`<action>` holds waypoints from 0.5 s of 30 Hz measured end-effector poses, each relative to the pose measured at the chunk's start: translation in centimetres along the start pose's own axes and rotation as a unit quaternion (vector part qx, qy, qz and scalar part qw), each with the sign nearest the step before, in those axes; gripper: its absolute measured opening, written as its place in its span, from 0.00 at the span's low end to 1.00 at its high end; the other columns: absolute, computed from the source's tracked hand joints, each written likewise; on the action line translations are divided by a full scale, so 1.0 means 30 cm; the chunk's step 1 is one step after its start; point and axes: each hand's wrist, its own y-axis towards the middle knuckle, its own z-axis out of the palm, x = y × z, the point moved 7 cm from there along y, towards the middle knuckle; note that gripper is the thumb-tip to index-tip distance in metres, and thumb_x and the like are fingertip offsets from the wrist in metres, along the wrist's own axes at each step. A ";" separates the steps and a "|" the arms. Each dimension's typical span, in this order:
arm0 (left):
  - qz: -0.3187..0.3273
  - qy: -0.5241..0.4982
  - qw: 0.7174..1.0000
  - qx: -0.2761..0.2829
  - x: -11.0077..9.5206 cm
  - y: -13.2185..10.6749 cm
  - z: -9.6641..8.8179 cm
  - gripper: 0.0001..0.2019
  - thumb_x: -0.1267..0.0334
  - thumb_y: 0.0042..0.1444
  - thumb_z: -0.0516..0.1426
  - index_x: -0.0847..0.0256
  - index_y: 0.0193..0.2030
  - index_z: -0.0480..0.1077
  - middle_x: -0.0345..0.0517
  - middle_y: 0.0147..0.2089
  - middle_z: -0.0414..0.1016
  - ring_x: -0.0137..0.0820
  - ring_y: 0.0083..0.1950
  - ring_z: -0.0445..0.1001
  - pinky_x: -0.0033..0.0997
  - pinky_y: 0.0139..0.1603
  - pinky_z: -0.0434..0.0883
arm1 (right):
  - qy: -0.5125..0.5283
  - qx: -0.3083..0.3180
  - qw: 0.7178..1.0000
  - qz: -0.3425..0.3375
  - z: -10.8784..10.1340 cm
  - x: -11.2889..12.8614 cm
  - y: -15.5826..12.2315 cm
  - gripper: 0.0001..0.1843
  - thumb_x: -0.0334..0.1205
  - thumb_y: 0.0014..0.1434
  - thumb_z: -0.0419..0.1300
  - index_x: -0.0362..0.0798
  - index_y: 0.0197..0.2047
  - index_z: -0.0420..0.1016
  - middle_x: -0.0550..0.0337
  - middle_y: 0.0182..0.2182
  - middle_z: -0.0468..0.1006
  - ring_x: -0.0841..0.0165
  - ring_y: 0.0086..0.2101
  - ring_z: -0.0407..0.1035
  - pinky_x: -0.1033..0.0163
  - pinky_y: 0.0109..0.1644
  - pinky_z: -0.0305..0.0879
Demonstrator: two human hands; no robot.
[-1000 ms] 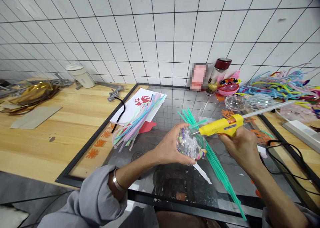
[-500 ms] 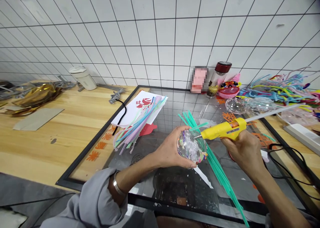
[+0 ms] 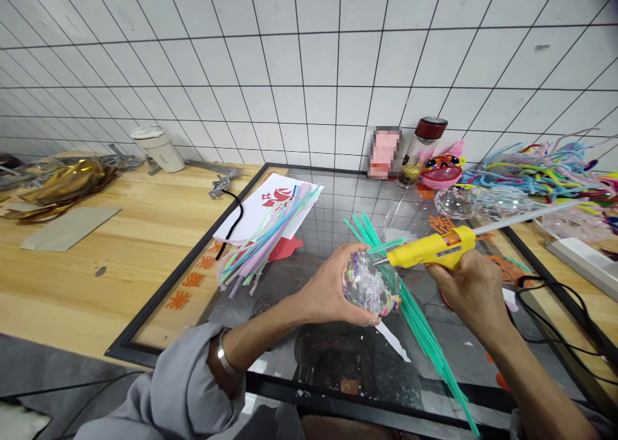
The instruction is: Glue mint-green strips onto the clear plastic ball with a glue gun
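My left hand (image 3: pixel 333 289) is wrapped round a clear round plastic bowl-like piece (image 3: pixel 371 284) with whitish stuff and small coloured bits on it. In my right hand (image 3: pixel 470 282) is a yellow hot glue gun (image 3: pixel 429 250), a long translucent glue stick (image 3: pixel 526 217) poking from its back. The gun's metal nozzle points left, at the clear piece; whether it touches is hard to make out. Under both hands runs a bundle of green pipe cleaners (image 3: pixel 427 337) on the dark glass top. A white strip (image 3: pixel 393 342) lies just below the clear piece.
Pastel strands (image 3: pixel 268 237) lie over a white sheet (image 3: pixel 251 205) at the left. Along the wall stand a phone with a blurred screen (image 3: pixel 385 152), a red-capped bottle (image 3: pixel 425 147) and clear bowls (image 3: pixel 502 202). A pile of coloured pipe cleaners (image 3: pixel 541 170) and black cable (image 3: pixel 545 311) occupy the right.
Both hands, the glue gun and the clear piece keep nearly the same place. The view has shifted very slightly.
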 end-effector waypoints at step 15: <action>0.007 0.004 1.000 -0.002 -0.014 0.001 -0.002 0.50 0.65 0.29 0.75 0.57 0.62 0.59 0.52 0.59 0.68 0.47 0.59 0.71 0.52 0.63 0.67 | 0.011 -0.016 1.000 -0.012 -0.007 0.005 -0.003 0.15 0.49 0.57 0.53 0.54 0.23 0.57 0.63 0.18 0.62 0.66 0.20 0.61 0.61 0.26 0.52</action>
